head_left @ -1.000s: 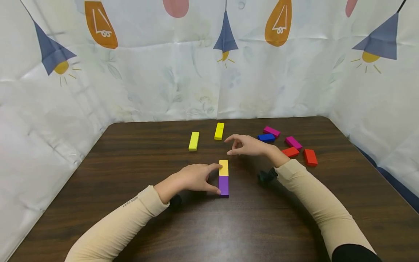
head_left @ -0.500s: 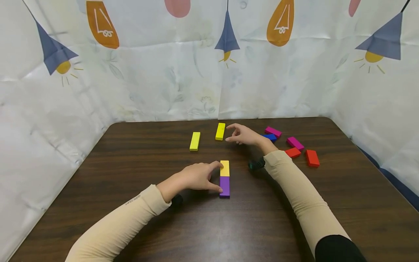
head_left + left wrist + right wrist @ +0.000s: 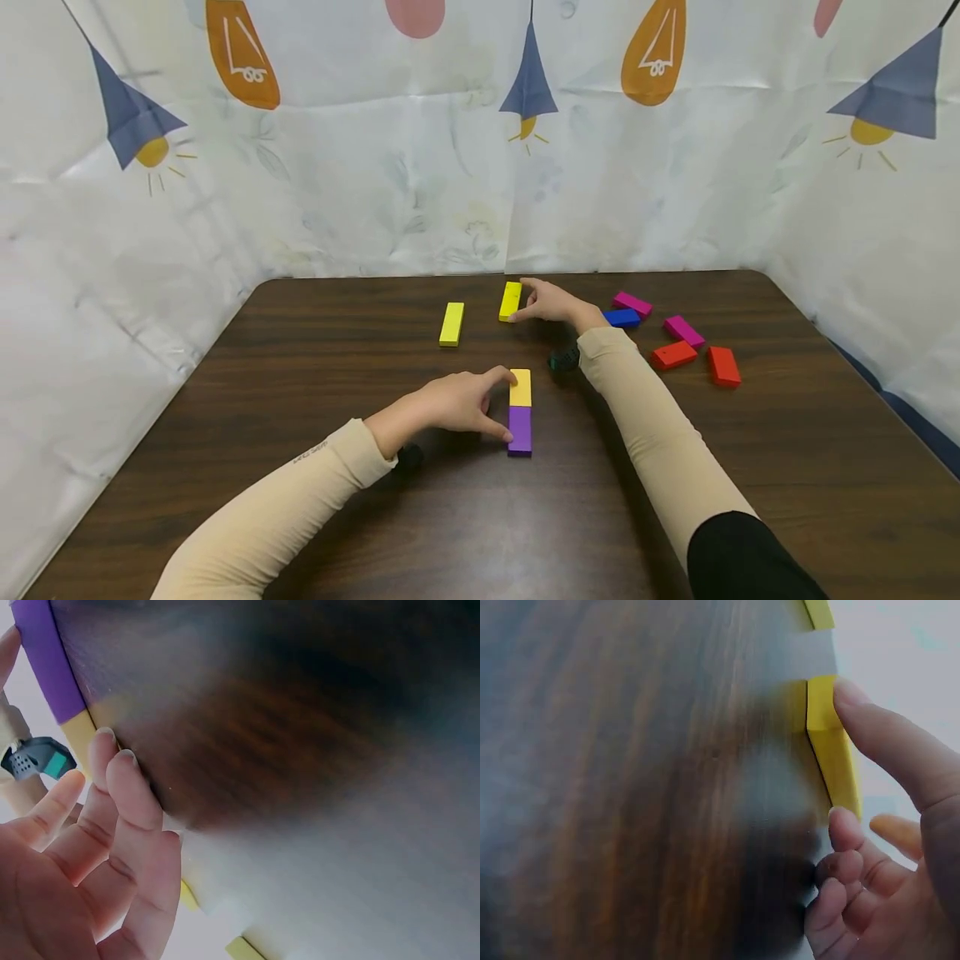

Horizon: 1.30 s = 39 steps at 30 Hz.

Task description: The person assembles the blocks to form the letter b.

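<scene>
My left hand (image 3: 457, 402) rests beside two blocks lined up end to end. Its index finger touches the orange-yellow block (image 3: 522, 392), and its thumb touches the purple block (image 3: 520, 431); thumb and index are spread wide. Farther back, my right hand (image 3: 551, 302) reaches to a yellow block (image 3: 510, 302) lying flat. In the right wrist view, the thumb meets one end of that yellow block (image 3: 832, 750), while the other fingers hang loosely near its opposite end. Whether the index finger touches it cannot be told.
A second yellow block (image 3: 452, 325) lies to the left. On the right are a blue block (image 3: 622, 318), two magenta blocks (image 3: 684, 332) and two red blocks (image 3: 723, 367). A patterned white curtain (image 3: 375, 183) hangs behind the dark wooden table (image 3: 337, 367).
My right hand has moved back and left to the far yellow block, uncovering more of the red and blue blocks. The left hand stays at the purple and orange-yellow blocks.
</scene>
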Each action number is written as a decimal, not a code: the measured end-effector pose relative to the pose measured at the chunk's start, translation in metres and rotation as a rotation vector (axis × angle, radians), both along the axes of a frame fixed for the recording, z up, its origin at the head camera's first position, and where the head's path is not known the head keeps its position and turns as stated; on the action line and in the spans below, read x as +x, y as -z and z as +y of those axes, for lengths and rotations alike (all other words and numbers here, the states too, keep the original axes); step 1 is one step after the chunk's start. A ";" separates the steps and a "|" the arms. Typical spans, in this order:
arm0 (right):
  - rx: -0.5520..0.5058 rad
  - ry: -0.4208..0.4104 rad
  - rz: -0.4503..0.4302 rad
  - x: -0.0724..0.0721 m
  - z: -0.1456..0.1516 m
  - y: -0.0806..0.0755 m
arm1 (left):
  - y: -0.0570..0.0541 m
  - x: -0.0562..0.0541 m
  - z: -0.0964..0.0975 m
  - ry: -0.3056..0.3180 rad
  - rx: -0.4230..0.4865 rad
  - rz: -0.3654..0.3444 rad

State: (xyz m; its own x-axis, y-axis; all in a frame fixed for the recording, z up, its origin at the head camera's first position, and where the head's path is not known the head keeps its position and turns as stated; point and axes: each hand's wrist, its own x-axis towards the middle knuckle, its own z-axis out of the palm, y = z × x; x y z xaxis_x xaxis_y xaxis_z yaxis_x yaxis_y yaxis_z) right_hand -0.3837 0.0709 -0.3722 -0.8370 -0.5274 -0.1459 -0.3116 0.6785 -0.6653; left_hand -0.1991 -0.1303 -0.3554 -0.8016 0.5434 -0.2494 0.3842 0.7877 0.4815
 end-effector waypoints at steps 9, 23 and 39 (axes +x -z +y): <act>0.101 0.015 -0.037 -0.007 -0.003 -0.002 | -0.003 0.001 0.005 -0.003 -0.017 -0.011; 0.098 0.027 -0.049 -0.006 0.001 -0.004 | -0.002 -0.001 0.004 -0.004 -0.013 -0.013; 0.180 -0.072 -0.013 0.001 0.003 -0.007 | 0.001 -0.003 0.000 -0.008 -0.015 -0.013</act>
State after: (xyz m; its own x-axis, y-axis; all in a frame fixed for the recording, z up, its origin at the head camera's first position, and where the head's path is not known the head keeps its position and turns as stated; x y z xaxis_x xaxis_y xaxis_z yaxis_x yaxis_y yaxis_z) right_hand -0.3831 0.0739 -0.3652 -0.7956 -0.5499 -0.2541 -0.3554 0.7634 -0.5393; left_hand -0.2023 -0.1306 -0.3567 -0.8023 0.5333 -0.2683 0.3716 0.7979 0.4746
